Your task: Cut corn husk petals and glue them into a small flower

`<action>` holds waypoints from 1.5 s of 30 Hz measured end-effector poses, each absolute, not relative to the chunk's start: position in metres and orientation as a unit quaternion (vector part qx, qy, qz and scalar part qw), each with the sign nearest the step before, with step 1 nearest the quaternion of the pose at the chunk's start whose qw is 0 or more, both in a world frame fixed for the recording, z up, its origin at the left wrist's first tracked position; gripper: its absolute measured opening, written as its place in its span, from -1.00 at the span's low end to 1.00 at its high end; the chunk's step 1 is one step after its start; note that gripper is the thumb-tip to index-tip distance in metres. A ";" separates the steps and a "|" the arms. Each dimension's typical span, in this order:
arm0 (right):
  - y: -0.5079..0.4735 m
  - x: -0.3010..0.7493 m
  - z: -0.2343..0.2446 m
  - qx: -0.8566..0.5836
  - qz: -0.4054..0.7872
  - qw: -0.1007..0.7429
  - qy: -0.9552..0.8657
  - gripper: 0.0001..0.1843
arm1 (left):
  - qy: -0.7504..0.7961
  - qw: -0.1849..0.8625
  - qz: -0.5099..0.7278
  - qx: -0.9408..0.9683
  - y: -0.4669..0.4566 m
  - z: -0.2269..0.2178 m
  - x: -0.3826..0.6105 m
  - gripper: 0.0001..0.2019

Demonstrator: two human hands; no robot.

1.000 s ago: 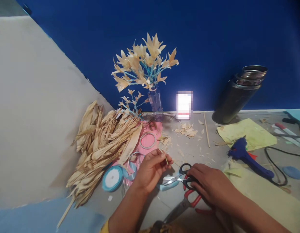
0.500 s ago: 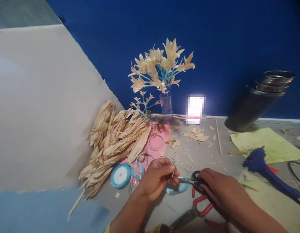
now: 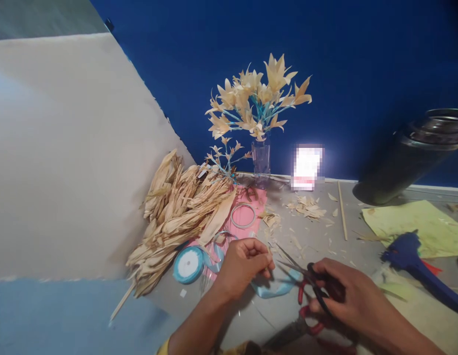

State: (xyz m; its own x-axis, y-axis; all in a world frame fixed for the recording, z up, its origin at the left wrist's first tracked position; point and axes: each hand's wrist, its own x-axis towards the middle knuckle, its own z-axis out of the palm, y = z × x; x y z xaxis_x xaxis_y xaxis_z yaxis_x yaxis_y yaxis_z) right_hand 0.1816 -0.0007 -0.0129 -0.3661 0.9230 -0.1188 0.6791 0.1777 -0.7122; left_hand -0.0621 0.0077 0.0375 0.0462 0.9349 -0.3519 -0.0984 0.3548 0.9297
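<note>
My left hand is closed in a pinch on a small thin piece I cannot make out, held just above the table. My right hand grips black-handled scissors, lifted with the blades apart and pointing left toward my left fingertips. A light blue ribbon strip lies on the table under both hands. Red-handled scissors lie beneath my right hand, partly hidden.
A pile of dried corn husks and a blue ribbon spool lie left. A vase of husk flowers stands at the blue wall. A dark metal flask, yellow paper, a blue glue gun and a wooden skewer sit right.
My right hand has picked the black-handled scissors up off the table and opened their blades toward my left hand. The view has shifted left.
</note>
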 end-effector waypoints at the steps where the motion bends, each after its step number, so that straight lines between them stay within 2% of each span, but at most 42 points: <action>1: -0.001 0.179 -0.009 -0.533 0.349 0.161 -0.754 -0.74 | 0.554 0.608 0.412 0.393 0.007 0.036 -0.060 -0.91; 7: -0.003 0.174 -0.001 -0.508 0.327 0.114 -0.789 -0.91 | 0.558 0.615 0.343 0.439 0.004 0.033 -0.051 -0.97; 14: -0.001 0.177 -0.005 -0.482 0.388 0.119 -0.777 -0.82 | 0.529 0.633 0.335 0.455 0.004 0.034 -0.055 -0.92; 17: 0.000 0.180 -0.010 -0.525 0.326 0.108 -0.779 -0.80 | 0.517 0.640 0.391 0.414 0.006 0.033 -0.057 -0.86; 19: 0.000 0.183 -0.017 -0.554 0.269 0.108 -0.781 -0.88 | 0.498 0.664 0.428 0.359 0.006 0.031 -0.058 -0.81; 20: 0.000 0.185 -0.021 -0.563 0.245 0.112 -0.781 -0.87 | 0.484 0.683 0.436 0.329 0.007 0.031 -0.059 -0.79; 23: -0.001 0.189 -0.032 -0.576 0.193 0.121 -0.785 -0.67 | 0.438 0.739 0.445 0.255 0.006 0.029 -0.056 -0.75; 27: -0.001 0.191 -0.029 -0.592 0.164 0.083 -0.785 -0.71 | 0.392 0.777 0.452 0.196 0.004 0.026 -0.045 -0.77; 36: 0.004 0.187 -0.010 -0.602 0.229 0.006 -0.765 -0.90 | 0.317 0.823 0.444 0.155 0.007 0.034 -0.011 -0.81; 41: 0.010 0.196 -0.018 -0.571 0.289 0.080 -0.765 -0.79 | 0.221 0.887 0.404 0.025 0.009 0.036 0.001 -0.78; 45: 0.009 0.199 -0.010 -0.552 0.324 0.097 -0.762 -0.79 | 0.188 0.907 0.378 -0.016 0.009 0.032 0.007 -0.80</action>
